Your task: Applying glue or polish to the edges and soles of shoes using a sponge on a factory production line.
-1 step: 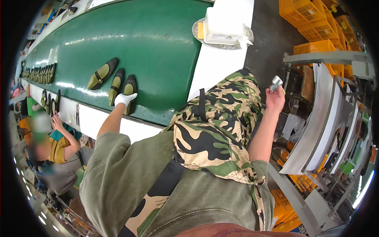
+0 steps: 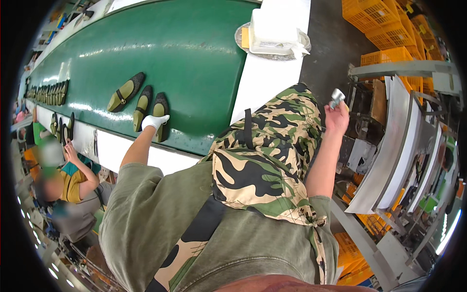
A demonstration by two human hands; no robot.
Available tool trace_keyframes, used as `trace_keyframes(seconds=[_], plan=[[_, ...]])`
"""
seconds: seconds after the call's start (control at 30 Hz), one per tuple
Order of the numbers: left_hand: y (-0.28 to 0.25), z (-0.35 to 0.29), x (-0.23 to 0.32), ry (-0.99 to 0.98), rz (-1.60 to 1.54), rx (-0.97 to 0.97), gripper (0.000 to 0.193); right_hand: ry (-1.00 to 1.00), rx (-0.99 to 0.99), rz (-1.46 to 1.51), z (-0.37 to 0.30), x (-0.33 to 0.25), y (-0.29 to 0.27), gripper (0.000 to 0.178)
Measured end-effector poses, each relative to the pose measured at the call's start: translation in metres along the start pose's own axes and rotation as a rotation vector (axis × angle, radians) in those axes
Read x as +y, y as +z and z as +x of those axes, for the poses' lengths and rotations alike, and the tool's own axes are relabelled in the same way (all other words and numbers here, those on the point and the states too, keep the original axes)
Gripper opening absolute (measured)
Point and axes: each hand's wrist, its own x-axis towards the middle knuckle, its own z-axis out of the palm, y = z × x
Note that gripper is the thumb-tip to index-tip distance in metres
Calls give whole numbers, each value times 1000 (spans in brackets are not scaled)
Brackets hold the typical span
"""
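Observation:
My left hand (image 2: pixel 154 121), in a white glove, is closed across the middle of a flat green shoe with a dark toe (image 2: pixel 160 107) on the green conveyor belt (image 2: pixel 194 63). Just left of it lies a matching strapped shoe (image 2: pixel 143 109). Farther left rests another strapped shoe (image 2: pixel 124 95), set at a slant. Out to the right, off the belt, my bare right hand (image 2: pixel 335 119) is raised with its fingers closed on a small shiny silver object (image 2: pixel 337 97). What kind of object it is I cannot make out.
A white plastic box (image 2: pixel 275 34) stands on the white ledge at the belt's right end. Several shoes (image 2: pixel 51 92) line the far left of the belt. A co-worker (image 2: pixel 73 182) handles shoes at left. Orange crates (image 2: pixel 374 22) and metal racks (image 2: pixel 389 146) occupy the right side.
My right hand has risen slightly and tilted the silver object a little. My left hand stays on the same shoe.

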Motion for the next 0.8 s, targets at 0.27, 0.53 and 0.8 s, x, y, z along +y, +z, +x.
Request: trace_keyframes(seconds=[0.27, 0.53, 0.8], plan=[[2, -41, 96, 278, -1488, -779, 64, -40, -55, -380, -11, 35, 101, 16], [-23, -166, 252, 1228, -1328, -786, 56, -174, -355, -515, -60, 20, 188, 19], [-51, -269, 283, 2010, -375, 174, 49, -272, -198, -712, -64, 6, 181, 18]])
